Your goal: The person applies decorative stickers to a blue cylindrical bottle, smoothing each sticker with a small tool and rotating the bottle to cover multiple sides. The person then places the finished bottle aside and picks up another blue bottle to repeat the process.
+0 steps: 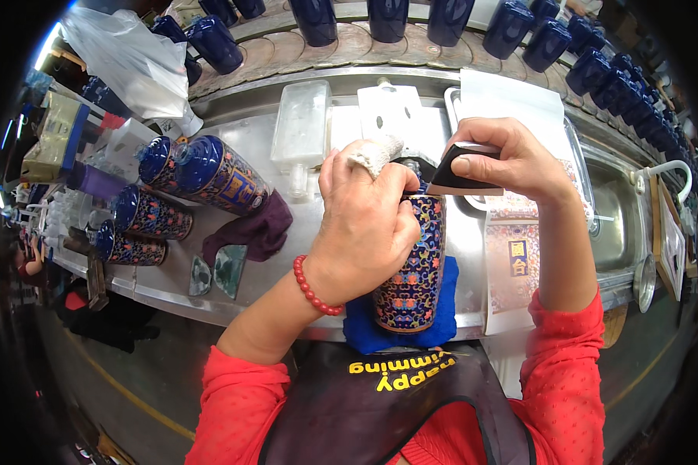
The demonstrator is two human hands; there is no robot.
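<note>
In front of me a dark blue bottle (409,287) with a dense floral pattern lies on a blue cloth (358,329), its neck pointing away. My left hand (364,221), a red bead bracelet at its wrist, is closed round a crumpled white cloth (376,155) and rests against the bottle's shoulder. Between the thumb and fingers of my right hand (512,159) is a flat black scraper (465,167), its edge close to the bottle's upper end. Part of the neck and shoulder is hidden behind my hands.
Several patterned bottles (223,177) stand at left by a purple cloth (267,229) and green shards (229,271). A clear glass bottle (302,128) lies behind my left hand. Printed decal sheets (512,291) lie right, before a sink (609,209). Plain blue bottles (388,19) line a conveyor behind.
</note>
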